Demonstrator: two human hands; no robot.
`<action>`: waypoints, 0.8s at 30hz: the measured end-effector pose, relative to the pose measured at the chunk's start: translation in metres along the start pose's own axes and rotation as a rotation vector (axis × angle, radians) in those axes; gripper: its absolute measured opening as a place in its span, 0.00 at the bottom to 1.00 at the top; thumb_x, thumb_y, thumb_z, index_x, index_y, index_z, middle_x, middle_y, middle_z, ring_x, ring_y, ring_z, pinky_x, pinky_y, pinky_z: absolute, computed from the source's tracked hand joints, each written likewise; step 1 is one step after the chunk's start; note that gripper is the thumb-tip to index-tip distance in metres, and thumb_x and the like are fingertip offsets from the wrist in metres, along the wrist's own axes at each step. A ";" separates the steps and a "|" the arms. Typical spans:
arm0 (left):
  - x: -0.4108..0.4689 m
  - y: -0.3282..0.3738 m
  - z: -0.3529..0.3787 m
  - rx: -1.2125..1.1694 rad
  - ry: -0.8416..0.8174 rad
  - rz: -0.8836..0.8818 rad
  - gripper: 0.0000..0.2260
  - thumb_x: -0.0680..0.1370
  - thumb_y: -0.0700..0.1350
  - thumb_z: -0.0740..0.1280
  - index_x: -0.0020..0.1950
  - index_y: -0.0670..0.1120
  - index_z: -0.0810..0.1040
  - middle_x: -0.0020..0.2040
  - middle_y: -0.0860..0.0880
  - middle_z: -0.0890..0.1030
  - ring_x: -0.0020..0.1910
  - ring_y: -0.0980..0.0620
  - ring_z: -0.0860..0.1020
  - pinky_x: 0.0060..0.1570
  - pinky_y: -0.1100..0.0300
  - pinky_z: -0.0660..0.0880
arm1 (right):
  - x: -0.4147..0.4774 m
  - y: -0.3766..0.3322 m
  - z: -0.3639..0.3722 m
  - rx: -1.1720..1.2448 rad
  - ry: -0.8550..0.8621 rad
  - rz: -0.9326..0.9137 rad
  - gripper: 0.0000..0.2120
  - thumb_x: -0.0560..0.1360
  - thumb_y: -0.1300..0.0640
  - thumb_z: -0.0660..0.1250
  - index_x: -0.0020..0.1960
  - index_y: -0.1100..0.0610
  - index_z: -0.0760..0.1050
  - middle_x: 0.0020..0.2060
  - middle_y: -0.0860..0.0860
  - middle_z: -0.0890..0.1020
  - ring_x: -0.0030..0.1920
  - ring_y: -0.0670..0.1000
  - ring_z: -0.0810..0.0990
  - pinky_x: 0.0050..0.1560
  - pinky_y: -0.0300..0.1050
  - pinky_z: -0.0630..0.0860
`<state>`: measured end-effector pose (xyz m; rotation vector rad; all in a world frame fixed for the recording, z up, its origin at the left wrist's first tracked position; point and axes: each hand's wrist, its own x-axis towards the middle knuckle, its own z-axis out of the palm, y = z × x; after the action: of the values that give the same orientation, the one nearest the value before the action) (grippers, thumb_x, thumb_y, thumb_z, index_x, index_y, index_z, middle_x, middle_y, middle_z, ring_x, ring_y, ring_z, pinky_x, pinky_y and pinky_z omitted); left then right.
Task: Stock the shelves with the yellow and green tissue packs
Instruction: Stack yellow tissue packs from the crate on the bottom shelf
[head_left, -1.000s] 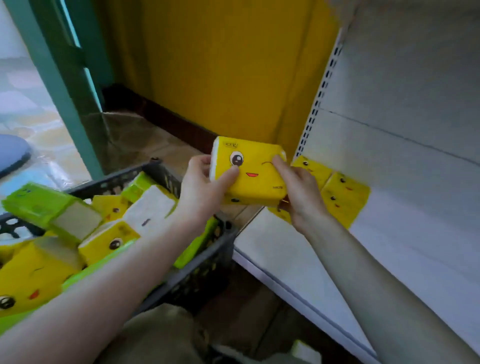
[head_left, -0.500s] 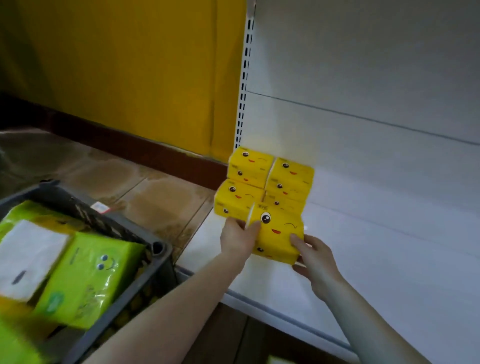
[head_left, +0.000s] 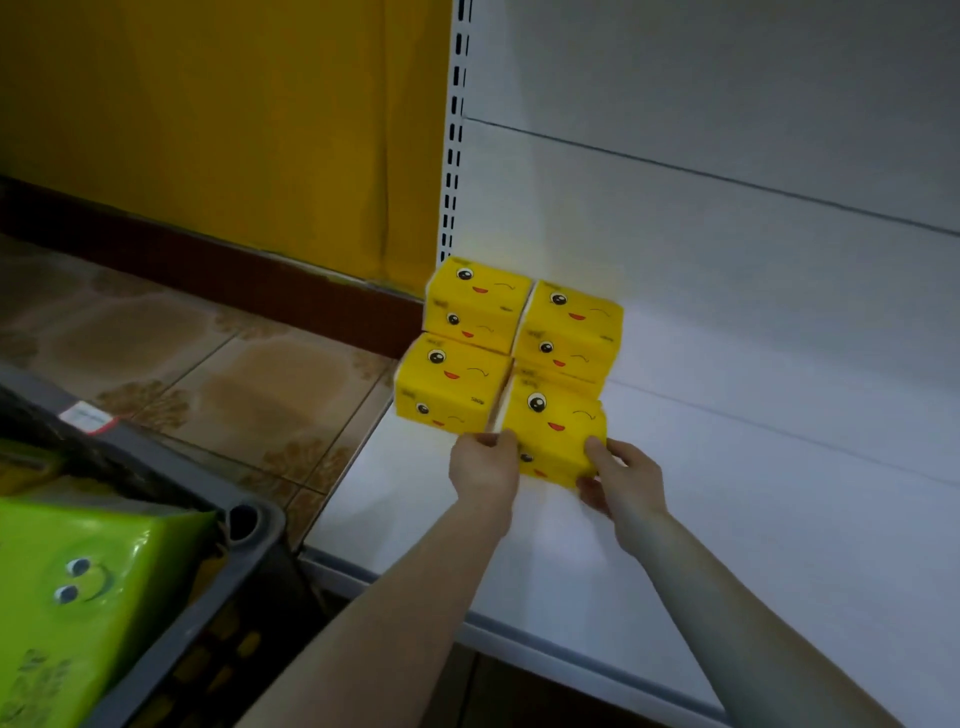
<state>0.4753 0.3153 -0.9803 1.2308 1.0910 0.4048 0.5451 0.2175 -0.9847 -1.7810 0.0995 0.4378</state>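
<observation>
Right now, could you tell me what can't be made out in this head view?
- Green pack: cut off by the left and bottom edges.
- Crate: its contents are mostly out of frame.
- Held yellow pack: its lower corners are covered by the left hand and right hand.
- Print on the yellow packs: too small to read.

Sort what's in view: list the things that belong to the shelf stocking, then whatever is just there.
Job:
held yellow pack
left hand
right hand
stacked yellow packs
green pack
crate
shelf

Just there:
yellow wall
tiled floor
</observation>
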 end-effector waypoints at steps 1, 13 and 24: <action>0.002 0.001 0.003 -0.008 -0.007 0.017 0.11 0.78 0.42 0.62 0.54 0.35 0.76 0.48 0.37 0.79 0.49 0.39 0.78 0.49 0.50 0.74 | 0.005 -0.004 0.004 0.074 0.002 0.025 0.15 0.77 0.56 0.65 0.62 0.62 0.73 0.52 0.59 0.76 0.46 0.58 0.78 0.43 0.47 0.76; 0.006 0.008 -0.001 0.021 -0.079 0.056 0.12 0.79 0.38 0.55 0.36 0.45 0.69 0.32 0.48 0.66 0.31 0.50 0.65 0.38 0.57 0.66 | 0.008 -0.007 0.015 0.164 0.015 0.115 0.12 0.77 0.53 0.65 0.56 0.60 0.72 0.48 0.56 0.76 0.46 0.56 0.79 0.47 0.47 0.76; -0.056 0.072 -0.097 0.830 -0.235 0.532 0.11 0.80 0.42 0.59 0.53 0.36 0.76 0.45 0.39 0.78 0.43 0.44 0.73 0.39 0.57 0.67 | -0.101 -0.053 0.040 0.077 -0.268 -0.128 0.06 0.78 0.57 0.64 0.44 0.58 0.74 0.39 0.53 0.79 0.37 0.51 0.78 0.37 0.42 0.74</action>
<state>0.3890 0.3507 -0.8858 2.2626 0.7174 0.1850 0.4576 0.2528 -0.9090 -1.6271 -0.1829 0.5680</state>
